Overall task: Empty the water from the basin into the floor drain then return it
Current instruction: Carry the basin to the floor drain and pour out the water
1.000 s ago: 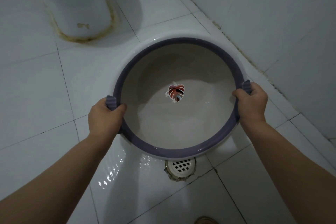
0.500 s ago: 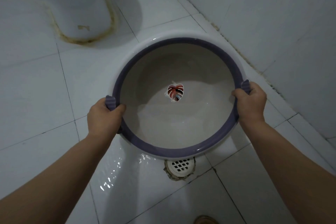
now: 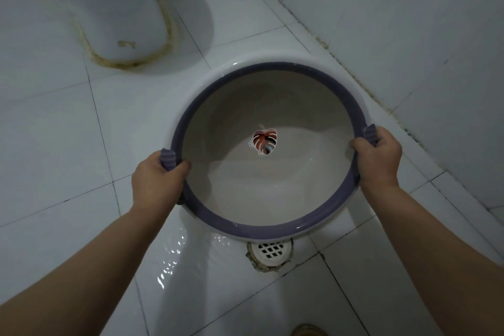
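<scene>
Apparently the left hand [image 3: 158, 183] and right hand [image 3: 377, 161] are clutching the basin [image 3: 245, 194] rim mid-frame, pouring over the floor drain [image 3: 271, 251] nearly finished, returning it not yet begun.

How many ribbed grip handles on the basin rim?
2. One ribbed handle on the basin rim's left side, held by the left hand; the other ribbed handle on the right side, held by the right hand. Each is partly covered.

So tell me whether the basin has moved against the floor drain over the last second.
No, barely: the basin sits the same against the floor drain, its near rim covering the grate's top edge.
</scene>
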Available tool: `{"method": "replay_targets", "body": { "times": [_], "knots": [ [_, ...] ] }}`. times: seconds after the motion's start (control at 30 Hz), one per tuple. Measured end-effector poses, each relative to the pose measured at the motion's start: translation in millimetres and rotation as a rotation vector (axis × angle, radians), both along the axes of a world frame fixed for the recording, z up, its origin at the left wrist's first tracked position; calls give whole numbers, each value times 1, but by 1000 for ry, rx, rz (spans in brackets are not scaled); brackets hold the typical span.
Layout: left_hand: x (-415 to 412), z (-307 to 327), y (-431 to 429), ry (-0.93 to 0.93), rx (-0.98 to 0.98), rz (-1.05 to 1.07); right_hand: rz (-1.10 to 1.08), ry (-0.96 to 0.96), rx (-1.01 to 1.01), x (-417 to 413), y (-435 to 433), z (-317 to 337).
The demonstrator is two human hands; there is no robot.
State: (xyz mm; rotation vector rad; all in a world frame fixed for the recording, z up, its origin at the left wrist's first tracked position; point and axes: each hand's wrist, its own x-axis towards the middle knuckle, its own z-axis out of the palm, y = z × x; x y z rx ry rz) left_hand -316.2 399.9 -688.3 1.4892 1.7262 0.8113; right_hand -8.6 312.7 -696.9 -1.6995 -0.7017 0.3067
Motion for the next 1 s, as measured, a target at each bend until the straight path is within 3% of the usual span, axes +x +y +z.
{"method": "replay_targets", "body": {
  "times": [1.0],
  "knots": [
    [-5, -3, -2, 66, 31, -44, -9, -50, -13, -1, -3, 1]
  ]
}}
